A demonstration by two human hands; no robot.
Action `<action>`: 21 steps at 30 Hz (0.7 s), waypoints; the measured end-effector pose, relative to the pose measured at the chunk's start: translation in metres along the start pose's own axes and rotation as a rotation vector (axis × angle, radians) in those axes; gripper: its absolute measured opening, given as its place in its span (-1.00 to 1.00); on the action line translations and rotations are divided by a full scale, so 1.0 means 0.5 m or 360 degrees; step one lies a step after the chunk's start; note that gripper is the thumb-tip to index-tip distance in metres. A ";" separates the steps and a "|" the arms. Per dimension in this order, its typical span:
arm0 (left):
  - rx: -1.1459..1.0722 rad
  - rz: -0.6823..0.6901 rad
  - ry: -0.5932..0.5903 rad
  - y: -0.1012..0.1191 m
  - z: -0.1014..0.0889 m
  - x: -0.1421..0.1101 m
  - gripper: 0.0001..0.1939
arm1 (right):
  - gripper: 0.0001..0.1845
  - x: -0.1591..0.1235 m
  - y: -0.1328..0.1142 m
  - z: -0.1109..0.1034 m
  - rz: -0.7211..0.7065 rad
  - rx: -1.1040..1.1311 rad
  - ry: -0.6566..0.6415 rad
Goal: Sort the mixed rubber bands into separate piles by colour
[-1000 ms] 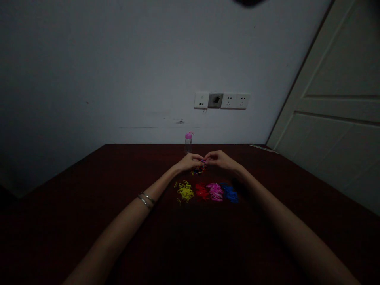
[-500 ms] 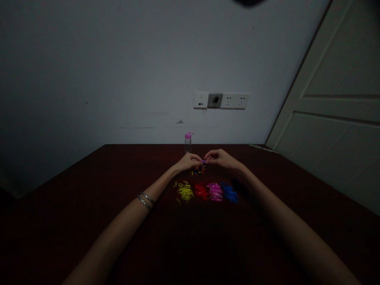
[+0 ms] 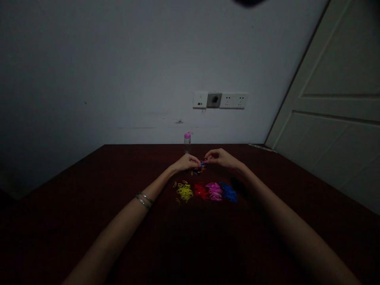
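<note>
My left hand (image 3: 187,162) reaches over a small mixed-colour heap of rubber bands (image 3: 196,172), its fingertips pressed together; what they hold, if anything, is too small to make out. Facing it, my right hand (image 3: 219,157) pinches a small pink rubber band (image 3: 205,161) between thumb and finger. A bit of blue shows between the two hands. Nearer to me lie sorted piles of rubber bands: yellow (image 3: 185,191), red (image 3: 201,191), pink (image 3: 214,191) and blue (image 3: 228,192). The left hand partly covers the mixed heap.
A clear bottle with a pink cap (image 3: 187,143) stands behind my left hand on the dark red table (image 3: 133,162). Sockets and a switch (image 3: 219,100) are on the wall behind. A white panelled door (image 3: 332,107) is at the right. The light is dim.
My fingertips have drawn slightly apart, the left hand moving a little left. A purple-looking bit between them no longer shows; pink and blue show there now. The sorted piles look unchanged.
</note>
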State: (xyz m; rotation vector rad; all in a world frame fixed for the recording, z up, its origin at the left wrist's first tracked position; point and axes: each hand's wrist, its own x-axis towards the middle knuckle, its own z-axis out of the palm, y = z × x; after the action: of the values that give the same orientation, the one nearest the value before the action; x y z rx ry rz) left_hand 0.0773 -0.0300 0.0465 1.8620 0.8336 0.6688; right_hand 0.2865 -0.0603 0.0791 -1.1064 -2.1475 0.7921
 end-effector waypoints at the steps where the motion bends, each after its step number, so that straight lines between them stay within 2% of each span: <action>1: 0.0010 0.0018 -0.0020 0.001 0.000 -0.001 -0.80 | -0.69 0.000 0.000 0.000 0.0006 0.0003 -0.0001; 7: 0.0077 0.0070 -0.0105 0.003 -0.003 -0.003 -0.83 | -0.72 0.002 0.001 0.004 0.0019 0.0058 -0.0046; 13: 0.0047 0.0035 -0.0073 0.005 0.000 -0.005 -0.85 | -0.75 0.005 0.007 0.005 0.0014 0.0057 -0.0044; 21: -0.0203 -0.0011 -0.0050 0.002 0.010 -0.006 -0.63 | -0.79 0.005 -0.002 0.009 0.0011 0.0070 -0.0072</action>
State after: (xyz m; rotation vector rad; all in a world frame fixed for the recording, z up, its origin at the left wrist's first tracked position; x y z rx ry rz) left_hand 0.0796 -0.0353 0.0450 1.7502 0.7591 0.6713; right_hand 0.2816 -0.0598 0.0776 -1.0832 -2.1542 0.8715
